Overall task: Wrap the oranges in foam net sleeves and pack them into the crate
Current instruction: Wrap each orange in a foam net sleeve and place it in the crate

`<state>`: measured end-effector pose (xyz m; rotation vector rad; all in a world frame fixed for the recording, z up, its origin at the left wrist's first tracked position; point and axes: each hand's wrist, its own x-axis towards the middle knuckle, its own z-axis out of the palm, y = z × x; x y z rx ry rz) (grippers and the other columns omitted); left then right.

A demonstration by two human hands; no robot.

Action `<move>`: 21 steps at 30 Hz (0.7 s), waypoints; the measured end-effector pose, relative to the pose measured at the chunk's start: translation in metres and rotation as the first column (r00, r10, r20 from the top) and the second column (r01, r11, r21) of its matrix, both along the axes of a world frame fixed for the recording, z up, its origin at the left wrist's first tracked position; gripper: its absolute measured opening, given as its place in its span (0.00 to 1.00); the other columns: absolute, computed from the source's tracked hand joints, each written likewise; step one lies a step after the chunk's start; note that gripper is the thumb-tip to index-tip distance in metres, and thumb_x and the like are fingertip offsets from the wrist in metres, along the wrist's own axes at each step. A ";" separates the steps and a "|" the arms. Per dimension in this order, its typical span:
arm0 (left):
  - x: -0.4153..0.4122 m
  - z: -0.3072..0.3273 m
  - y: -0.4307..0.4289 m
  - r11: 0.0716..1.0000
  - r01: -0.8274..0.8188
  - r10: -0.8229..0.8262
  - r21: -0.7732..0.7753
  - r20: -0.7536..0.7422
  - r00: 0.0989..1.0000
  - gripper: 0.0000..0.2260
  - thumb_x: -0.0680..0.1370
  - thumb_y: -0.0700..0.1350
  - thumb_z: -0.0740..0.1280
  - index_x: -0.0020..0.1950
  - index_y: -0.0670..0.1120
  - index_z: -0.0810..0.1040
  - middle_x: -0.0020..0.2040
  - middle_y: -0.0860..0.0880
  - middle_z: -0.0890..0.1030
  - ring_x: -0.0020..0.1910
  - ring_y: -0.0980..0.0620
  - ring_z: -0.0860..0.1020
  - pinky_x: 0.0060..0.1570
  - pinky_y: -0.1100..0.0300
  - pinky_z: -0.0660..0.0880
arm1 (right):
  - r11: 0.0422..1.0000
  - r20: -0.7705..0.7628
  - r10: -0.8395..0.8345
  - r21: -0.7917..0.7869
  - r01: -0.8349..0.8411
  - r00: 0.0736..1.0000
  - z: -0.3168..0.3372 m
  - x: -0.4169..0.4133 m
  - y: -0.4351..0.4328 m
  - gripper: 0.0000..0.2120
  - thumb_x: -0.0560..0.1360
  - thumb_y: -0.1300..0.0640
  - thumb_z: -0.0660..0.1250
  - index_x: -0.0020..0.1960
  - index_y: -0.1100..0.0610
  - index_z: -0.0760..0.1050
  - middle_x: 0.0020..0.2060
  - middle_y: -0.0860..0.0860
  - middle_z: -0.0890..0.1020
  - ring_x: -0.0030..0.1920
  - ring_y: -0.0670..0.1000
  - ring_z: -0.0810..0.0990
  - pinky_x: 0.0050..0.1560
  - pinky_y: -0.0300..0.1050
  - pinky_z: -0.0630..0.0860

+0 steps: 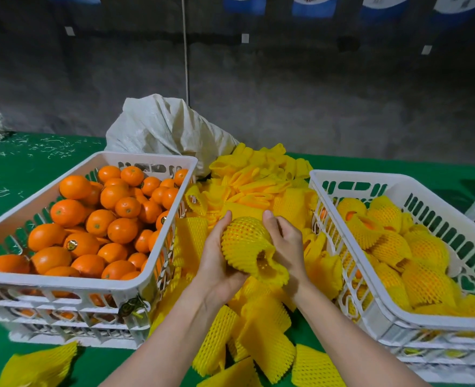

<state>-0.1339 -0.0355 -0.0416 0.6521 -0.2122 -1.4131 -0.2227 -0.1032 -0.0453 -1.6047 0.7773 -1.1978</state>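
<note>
Loose sleeves (pixel 258 188) between left crate (pixel 63 283) and right crate (pixel 376 303); sack (pixel 158 127) behind.

One wide-angle camera, worn on the head, is looking forward and down from close above the forearms (pixel 175 331). It is centring on the orange (pixel 244 241) between the left hand (pixel 216 262) and right hand (pixel 285 244), is taking in the left crate (pixel 63 283), sleeve pile (pixel 258 185) and right crate (pixel 365 177) across the table (pixel 35 169), and is reaching the wall (pixel 314 93) beyond.

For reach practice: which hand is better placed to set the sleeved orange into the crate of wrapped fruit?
Probably right: the right hand holds the sleeved orange on the side nearest that crate; the left hand is farther.
</note>
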 end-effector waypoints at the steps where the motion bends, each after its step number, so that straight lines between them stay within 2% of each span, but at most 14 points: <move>1: 0.000 0.001 -0.001 1.000 0.002 -0.002 0.009 -0.026 1.000 0.20 0.70 0.55 0.68 0.45 0.39 0.85 0.48 0.40 0.84 0.42 0.44 0.84 0.46 0.50 0.76 | 1.000 0.015 0.004 0.013 -0.004 1.000 -0.002 0.001 0.001 0.20 0.78 0.54 0.60 0.29 0.55 0.62 0.24 0.48 0.64 0.28 0.45 0.62 0.33 0.46 0.60; 3: -0.001 0.004 -0.002 0.998 -0.023 0.025 0.055 -0.047 0.999 0.20 0.73 0.55 0.67 0.42 0.38 0.85 0.45 0.40 0.84 0.39 0.43 0.84 0.43 0.50 0.75 | 0.998 0.038 0.027 0.048 -0.029 0.999 -0.005 0.001 0.002 0.19 0.78 0.52 0.59 0.30 0.55 0.64 0.25 0.49 0.66 0.30 0.48 0.64 0.35 0.48 0.61; 5: -0.001 0.006 -0.004 0.991 -0.088 0.089 0.105 -0.010 0.996 0.19 0.76 0.55 0.65 0.40 0.41 0.85 0.39 0.41 0.84 0.34 0.45 0.84 0.37 0.53 0.76 | 0.991 0.066 0.073 0.112 -0.080 0.995 -0.004 0.002 0.006 0.19 0.77 0.48 0.58 0.34 0.61 0.69 0.29 0.56 0.70 0.34 0.53 0.67 0.38 0.51 0.65; 7: -0.001 0.008 -0.006 0.976 -0.174 0.166 0.129 0.069 0.984 0.13 0.77 0.54 0.64 0.46 0.46 0.81 0.35 0.45 0.84 0.30 0.48 0.83 0.32 0.57 0.76 | 0.953 0.097 0.111 0.272 -0.134 0.989 -0.002 0.001 0.007 0.28 0.75 0.42 0.56 0.46 0.70 0.75 0.39 0.61 0.79 0.42 0.57 0.77 0.47 0.53 0.73; 9: 0.001 0.008 -0.008 0.948 -0.290 0.266 0.129 0.180 0.947 0.07 0.78 0.53 0.65 0.47 0.51 0.77 0.31 0.50 0.83 0.28 0.53 0.82 0.32 0.58 0.75 | 0.861 0.103 0.142 0.477 -0.174 0.985 0.000 -0.001 0.008 0.36 0.72 0.35 0.55 0.62 0.63 0.75 0.56 0.59 0.81 0.56 0.58 0.79 0.61 0.56 0.73; 10: 0.002 0.008 -0.009 0.936 -0.332 0.300 0.118 0.227 0.927 0.05 0.78 0.52 0.64 0.45 0.52 0.77 0.30 0.52 0.83 0.28 0.54 0.82 0.33 0.58 0.74 | 0.815 0.093 0.165 0.548 -0.189 0.982 0.000 -0.001 0.008 0.39 0.68 0.31 0.54 0.66 0.58 0.73 0.60 0.57 0.79 0.60 0.57 0.77 0.64 0.56 0.72; 11: 0.002 0.008 -0.010 0.929 -0.354 0.317 0.109 0.261 0.912 0.05 0.78 0.52 0.64 0.44 0.53 0.77 0.29 0.53 0.83 0.27 0.56 0.82 0.34 0.58 0.73 | 0.794 0.087 0.180 0.575 -0.196 0.980 0.000 0.000 0.009 0.39 0.65 0.29 0.53 0.65 0.54 0.73 0.60 0.54 0.78 0.60 0.55 0.77 0.64 0.54 0.71; 12: 0.001 0.009 -0.011 0.925 -0.363 0.323 0.107 0.280 0.904 0.06 0.78 0.52 0.65 0.44 0.52 0.77 0.29 0.53 0.83 0.27 0.56 0.81 0.34 0.58 0.73 | 0.804 0.087 0.169 0.564 -0.189 0.982 0.001 0.001 0.009 0.34 0.66 0.30 0.53 0.59 0.51 0.77 0.56 0.52 0.80 0.56 0.52 0.78 0.62 0.51 0.73; 14: -0.001 0.010 -0.011 0.921 -0.370 0.325 0.119 0.286 0.901 0.06 0.78 0.52 0.66 0.44 0.52 0.77 0.29 0.53 0.83 0.27 0.57 0.81 0.33 0.59 0.73 | 0.858 0.078 0.139 0.488 -0.159 0.987 0.000 0.006 0.011 0.24 0.74 0.35 0.53 0.41 0.50 0.80 0.42 0.46 0.84 0.45 0.45 0.80 0.52 0.45 0.75; 15: -0.002 0.009 -0.011 0.922 -0.368 0.325 0.124 0.271 0.906 0.06 0.77 0.52 0.66 0.43 0.52 0.77 0.29 0.53 0.82 0.27 0.56 0.81 0.33 0.59 0.73 | 0.884 0.071 0.103 0.451 -0.124 0.992 -0.001 0.008 0.013 0.23 0.76 0.39 0.55 0.34 0.51 0.79 0.34 0.44 0.83 0.39 0.43 0.79 0.46 0.43 0.76; 17: -0.001 0.008 -0.010 0.924 -0.360 0.320 0.129 0.257 0.912 0.06 0.77 0.52 0.66 0.44 0.52 0.78 0.30 0.52 0.83 0.30 0.54 0.82 0.34 0.59 0.74 | 0.920 0.089 0.020 0.388 -0.053 0.996 -0.002 0.006 0.015 0.24 0.77 0.44 0.59 0.23 0.51 0.70 0.22 0.44 0.73 0.28 0.43 0.70 0.34 0.43 0.68; 18: 0.001 0.008 -0.009 0.925 -0.359 0.316 0.123 0.274 0.908 0.06 0.76 0.53 0.67 0.45 0.52 0.79 0.32 0.52 0.83 0.34 0.52 0.83 0.37 0.58 0.76 | 0.932 0.120 -0.003 0.361 -0.041 0.993 -0.002 0.003 0.013 0.24 0.77 0.48 0.61 0.23 0.51 0.67 0.22 0.46 0.69 0.28 0.45 0.65 0.33 0.43 0.63; 19: 0.003 0.007 -0.008 0.924 -0.362 0.314 0.120 0.301 0.900 0.06 0.76 0.53 0.68 0.45 0.52 0.79 0.36 0.51 0.84 0.39 0.50 0.83 0.42 0.55 0.77 | 0.934 0.160 -0.013 0.355 -0.045 0.987 0.000 0.000 0.013 0.22 0.77 0.51 0.63 0.25 0.56 0.69 0.24 0.50 0.69 0.30 0.47 0.65 0.35 0.44 0.62; 21: 0.007 0.005 -0.007 0.921 -0.370 0.306 0.121 0.362 0.881 0.07 0.75 0.55 0.68 0.45 0.52 0.80 0.39 0.51 0.85 0.46 0.48 0.82 0.49 0.52 0.77 | 0.899 0.200 -0.038 0.434 -0.054 0.979 0.008 -0.004 0.012 0.20 0.77 0.54 0.64 0.38 0.72 0.75 0.32 0.59 0.78 0.36 0.52 0.70 0.38 0.46 0.67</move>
